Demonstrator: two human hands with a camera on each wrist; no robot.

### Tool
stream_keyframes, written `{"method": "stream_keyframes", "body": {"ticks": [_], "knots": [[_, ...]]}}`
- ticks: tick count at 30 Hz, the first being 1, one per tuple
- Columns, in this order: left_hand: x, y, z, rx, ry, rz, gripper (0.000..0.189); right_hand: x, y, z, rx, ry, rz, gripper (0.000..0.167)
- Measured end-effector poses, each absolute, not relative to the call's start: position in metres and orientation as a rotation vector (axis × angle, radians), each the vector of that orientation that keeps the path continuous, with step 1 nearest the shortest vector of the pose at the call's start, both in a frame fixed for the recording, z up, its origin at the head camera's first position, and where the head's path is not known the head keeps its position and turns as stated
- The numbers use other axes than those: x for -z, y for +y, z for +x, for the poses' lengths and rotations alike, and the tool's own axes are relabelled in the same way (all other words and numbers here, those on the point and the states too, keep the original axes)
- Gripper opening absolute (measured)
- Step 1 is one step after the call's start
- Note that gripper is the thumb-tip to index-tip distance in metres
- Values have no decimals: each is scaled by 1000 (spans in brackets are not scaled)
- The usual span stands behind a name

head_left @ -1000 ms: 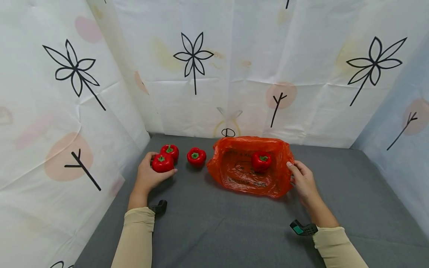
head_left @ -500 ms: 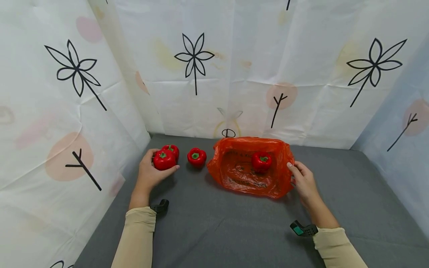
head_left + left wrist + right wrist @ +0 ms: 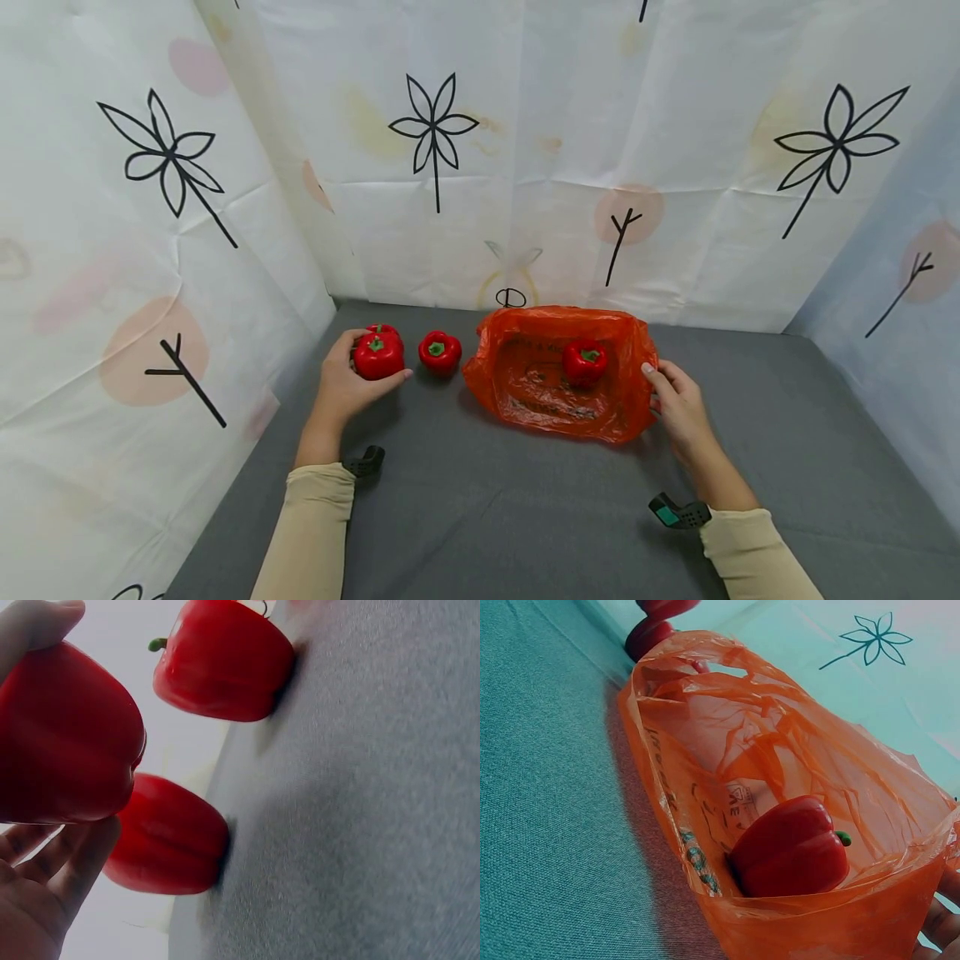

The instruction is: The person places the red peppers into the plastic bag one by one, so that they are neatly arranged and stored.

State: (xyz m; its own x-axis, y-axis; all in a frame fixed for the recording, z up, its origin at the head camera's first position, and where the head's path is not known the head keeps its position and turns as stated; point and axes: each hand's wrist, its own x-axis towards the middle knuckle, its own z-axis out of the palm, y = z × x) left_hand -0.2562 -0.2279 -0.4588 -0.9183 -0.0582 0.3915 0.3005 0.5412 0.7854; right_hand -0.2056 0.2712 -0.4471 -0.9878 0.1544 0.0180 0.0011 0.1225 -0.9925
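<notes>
My left hand [image 3: 347,383] grips a red bell pepper [image 3: 378,357] between thumb and fingers. In the left wrist view that bell pepper [image 3: 64,742] is lifted clear of the grey cloth. Just behind it, a second bell pepper [image 3: 383,329] is mostly hidden in the head view. A third bell pepper [image 3: 440,352] stands a little to the right. My right hand [image 3: 678,404] pinches the right edge of an orange plastic bag [image 3: 517,400], spread with its mouth open. Inside the bag lies another bell pepper [image 3: 791,847], its green stem showing.
A grey cloth [image 3: 480,517] covers the table. White fabric walls [image 3: 525,150] with printed flowers and twigs stand behind and on both sides. A dark wrist camera [image 3: 365,461] sits on the left wrist, another camera [image 3: 678,511] on the right.
My left hand has moved slightly right and up with its bell pepper, which now covers more of the one behind. My right hand and the bag have stayed put.
</notes>
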Motion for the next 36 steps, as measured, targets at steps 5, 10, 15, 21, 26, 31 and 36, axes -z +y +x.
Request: {"method": "stream_keyframes", "body": {"ticks": [5, 10, 15, 21, 26, 31, 36], "knots": [[458, -222, -258, 1334, -2405, -242, 88, 447, 271, -206, -1996, -2273, -162, 31], [458, -218, -259, 1332, -2397, -275, 89, 448, 271, -206, -1991, -2266, -147, 23], [457, -215, -258, 1346, -2399, -285, 90, 449, 271, -205, -1984, -2274, -138, 25], [455, -211, -257, 1332, -2437, -278, 89, 449, 271, -205, -1974, -2288, -132, 27], [453, -207, -257, 1334, -2449, -278, 85, 449, 270, -204, -1973, -2283, -118, 32], [453, -202, -257, 1357, -2433, -311, 82, 450, 270, -204, -1957, -2282, -79, 38], [454, -197, -257, 1372, -2424, -346, 82, 451, 270, -204, -1955, -2277, -54, 38]]}}
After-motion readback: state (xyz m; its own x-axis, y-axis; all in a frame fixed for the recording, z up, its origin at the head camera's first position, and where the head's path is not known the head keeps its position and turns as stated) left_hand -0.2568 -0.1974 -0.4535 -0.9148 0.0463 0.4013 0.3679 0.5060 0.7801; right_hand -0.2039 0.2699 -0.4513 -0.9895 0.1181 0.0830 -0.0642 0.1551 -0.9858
